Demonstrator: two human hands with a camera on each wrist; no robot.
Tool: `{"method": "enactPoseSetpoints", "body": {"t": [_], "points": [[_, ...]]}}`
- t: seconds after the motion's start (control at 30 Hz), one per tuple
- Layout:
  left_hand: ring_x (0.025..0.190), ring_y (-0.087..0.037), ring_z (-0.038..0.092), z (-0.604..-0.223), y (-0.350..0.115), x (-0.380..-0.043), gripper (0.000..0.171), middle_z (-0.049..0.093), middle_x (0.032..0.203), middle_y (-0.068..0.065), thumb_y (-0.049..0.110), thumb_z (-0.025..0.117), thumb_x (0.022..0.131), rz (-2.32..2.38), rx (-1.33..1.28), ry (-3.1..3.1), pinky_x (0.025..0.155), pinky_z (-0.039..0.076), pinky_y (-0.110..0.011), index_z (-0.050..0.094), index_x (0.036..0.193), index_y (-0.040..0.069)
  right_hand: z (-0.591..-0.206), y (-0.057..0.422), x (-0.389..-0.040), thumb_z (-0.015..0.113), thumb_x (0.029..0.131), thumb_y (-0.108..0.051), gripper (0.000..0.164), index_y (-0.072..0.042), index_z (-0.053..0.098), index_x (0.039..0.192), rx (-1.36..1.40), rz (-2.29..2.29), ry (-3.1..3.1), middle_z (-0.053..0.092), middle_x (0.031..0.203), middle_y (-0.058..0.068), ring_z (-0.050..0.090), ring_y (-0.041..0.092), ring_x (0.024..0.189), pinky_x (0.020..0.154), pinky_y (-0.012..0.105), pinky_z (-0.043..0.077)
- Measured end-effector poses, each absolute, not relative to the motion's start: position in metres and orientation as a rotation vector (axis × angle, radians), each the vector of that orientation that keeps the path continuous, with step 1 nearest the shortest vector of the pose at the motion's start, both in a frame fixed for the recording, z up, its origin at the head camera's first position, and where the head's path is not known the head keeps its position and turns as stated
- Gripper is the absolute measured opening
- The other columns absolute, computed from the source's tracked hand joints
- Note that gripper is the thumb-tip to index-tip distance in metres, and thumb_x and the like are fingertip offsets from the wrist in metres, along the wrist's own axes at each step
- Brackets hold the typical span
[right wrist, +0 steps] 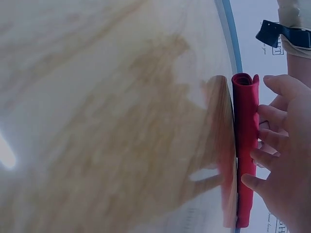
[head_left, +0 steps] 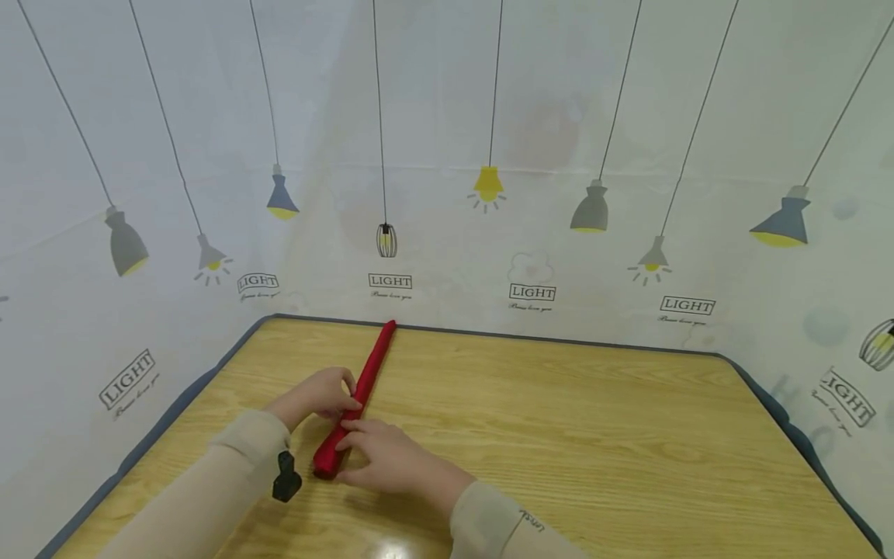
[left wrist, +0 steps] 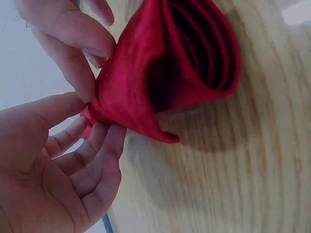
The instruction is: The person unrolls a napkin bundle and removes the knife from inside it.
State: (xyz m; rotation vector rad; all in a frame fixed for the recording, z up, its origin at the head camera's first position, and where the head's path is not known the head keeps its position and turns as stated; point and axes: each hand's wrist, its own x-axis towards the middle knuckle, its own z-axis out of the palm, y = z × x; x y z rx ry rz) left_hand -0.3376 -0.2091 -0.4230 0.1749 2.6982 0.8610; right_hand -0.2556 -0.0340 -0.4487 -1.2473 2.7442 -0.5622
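Observation:
A long red cloth (head_left: 375,363), rolled into a narrow tube, lies on the wooden table. Spiral layers show inside its wide open end in the left wrist view, where a loose corner (left wrist: 167,137) sticks out. My left hand (head_left: 323,392) holds the roll partway along, its thumb on one side and fingers on the other. Nearer the open end, my right hand (head_left: 394,458) rests its spread, relaxed fingers against the cloth. The right wrist view shows these fingertips (right wrist: 255,182) along the side of the roll (right wrist: 246,121). The far end of the roll reaches the table's back edge.
The wooden table (head_left: 559,419) has a dark blue edge (head_left: 559,337). White sheeting (head_left: 447,93) printed with hanging lamps stands around its back and sides. A black strap device (head_left: 285,477) hangs at the left sleeve cuff. A light reflection shows on the near tabletop.

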Motion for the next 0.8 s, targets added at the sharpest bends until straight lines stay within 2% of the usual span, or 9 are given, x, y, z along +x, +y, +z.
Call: {"method": "enactPoseSetpoints", "body": {"t": [0.23, 0.43, 0.6, 0.8], "points": [[0.052, -0.012, 0.052, -0.426, -0.207, -0.339, 0.025, 0.056, 0.073, -0.006, 0.014, 0.078, 0.082, 0.839, 0.229, 2.737, 0.049, 0.046, -0.025, 0.057, 0.094, 0.004, -0.446, -0.03, -0.256, 0.063, 0.093, -0.044, 0.04, -0.02, 0.063, 0.124, -1.223, -0.584, 2.726, 0.043, 0.147, 0.0, 0.04, 0.017, 0.134, 0.107, 0.035, 0.035], [0.051, -0.012, 0.049, -0.428, -0.206, -0.338, 0.025, 0.055, 0.073, -0.005, 0.013, 0.078, 0.081, 0.857, 0.262, 2.744, 0.048, 0.044, -0.024, 0.057, 0.091, 0.005, -0.448, -0.025, -0.259, 0.064, 0.092, -0.043, 0.045, -0.019, 0.059, 0.129, -1.195, -0.638, 2.711, 0.05, 0.138, -0.003, 0.043, 0.013, 0.13, 0.105, 0.03, 0.035], [0.05, -0.011, 0.05, -0.43, -0.207, -0.34, 0.025, 0.055, 0.073, -0.005, 0.012, 0.078, 0.081, 0.857, 0.277, 2.738, 0.048, 0.044, -0.024, 0.056, 0.09, 0.005, -0.447, -0.019, -0.259, 0.064, 0.092, -0.042, 0.048, -0.019, 0.057, 0.133, -1.159, -0.662, 2.711, 0.051, 0.136, -0.002, 0.046, 0.014, 0.127, 0.105, 0.031, 0.036], [0.053, -0.012, 0.052, -0.431, -0.207, -0.342, 0.025, 0.056, 0.075, -0.006, 0.013, 0.078, 0.081, 0.826, 0.272, 2.752, 0.05, 0.045, -0.025, 0.056, 0.091, 0.005, -0.443, -0.011, -0.259, 0.064, 0.091, -0.042, 0.047, -0.016, 0.06, 0.13, -1.191, -0.632, 2.75, 0.056, 0.129, -0.003, 0.05, 0.013, 0.122, 0.1, 0.032, 0.04]]}}
